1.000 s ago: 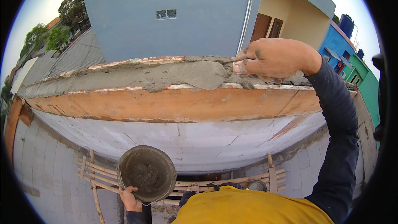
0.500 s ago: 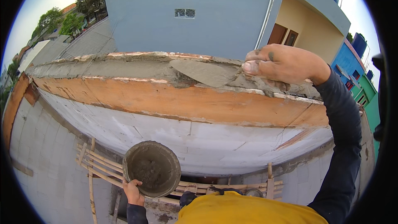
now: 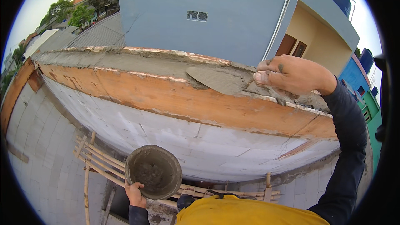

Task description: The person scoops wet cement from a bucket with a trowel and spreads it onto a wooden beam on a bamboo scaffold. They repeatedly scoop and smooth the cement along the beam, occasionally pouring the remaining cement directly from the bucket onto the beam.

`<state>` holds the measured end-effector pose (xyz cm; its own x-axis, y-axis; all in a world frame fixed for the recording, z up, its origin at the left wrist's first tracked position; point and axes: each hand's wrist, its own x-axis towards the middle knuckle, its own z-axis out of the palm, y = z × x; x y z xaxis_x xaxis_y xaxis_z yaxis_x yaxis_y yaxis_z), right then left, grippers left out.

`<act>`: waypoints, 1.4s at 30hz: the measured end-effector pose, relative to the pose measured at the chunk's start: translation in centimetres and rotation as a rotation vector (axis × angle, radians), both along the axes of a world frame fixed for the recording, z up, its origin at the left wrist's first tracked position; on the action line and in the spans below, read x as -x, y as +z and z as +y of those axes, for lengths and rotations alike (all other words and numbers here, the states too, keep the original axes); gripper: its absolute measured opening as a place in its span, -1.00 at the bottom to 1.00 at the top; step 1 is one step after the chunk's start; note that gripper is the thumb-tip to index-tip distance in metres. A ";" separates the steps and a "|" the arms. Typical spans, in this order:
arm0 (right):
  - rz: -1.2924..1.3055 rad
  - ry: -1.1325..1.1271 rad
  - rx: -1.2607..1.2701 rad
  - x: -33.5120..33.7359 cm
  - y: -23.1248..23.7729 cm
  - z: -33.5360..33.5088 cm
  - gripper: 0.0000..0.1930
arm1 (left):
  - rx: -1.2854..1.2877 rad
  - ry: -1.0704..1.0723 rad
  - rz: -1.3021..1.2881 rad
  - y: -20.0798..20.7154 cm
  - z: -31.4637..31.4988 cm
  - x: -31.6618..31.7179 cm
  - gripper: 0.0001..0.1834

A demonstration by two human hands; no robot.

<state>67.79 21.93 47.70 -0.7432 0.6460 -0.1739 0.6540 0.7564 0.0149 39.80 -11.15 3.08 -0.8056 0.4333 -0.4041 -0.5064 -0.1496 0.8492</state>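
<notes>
A mortar-coated trowel [image 3: 220,80] lies nearly flat against the wet mortar [image 3: 154,68] along the top of the wall. My right hand [image 3: 293,75] is closed around its handle end; the handle itself is hidden by the fingers. Orange-brown formwork boards [image 3: 175,103] edge the mortar on the near side. Lower down, my left hand [image 3: 136,194] grips the rim of a round bucket [image 3: 177,183], its thumb over the edge. Grey mortar [image 3: 150,174] sits in the bottom of that bucket, which is tilted so its inside shows.
Below the boards runs a pale block wall [image 3: 175,131]. Bamboo scaffold poles [image 3: 102,164] cross beneath the bucket, with a foot [image 3: 188,191] on them. A blue-grey building [image 3: 233,21] rises close behind the wall. Roofs and trees stand far left.
The view has shifted and tilted slightly, so the wall slopes down more to the right. The trowel and my right hand appear a little further right and lower. Both grips are unchanged.
</notes>
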 end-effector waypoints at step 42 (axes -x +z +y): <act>0.385 -0.106 -0.107 -21.8 -6.2 -4.9 -0.48 | 0.015 -0.219 0.184 8.4 5.6 -5.4 -0.34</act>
<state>89.58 16.98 41.48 -0.6694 0.7218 0.1761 0.7013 0.6921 -0.1709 45.15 -5.60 11.45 -0.7541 0.5998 -0.2675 -0.3623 -0.0402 0.9312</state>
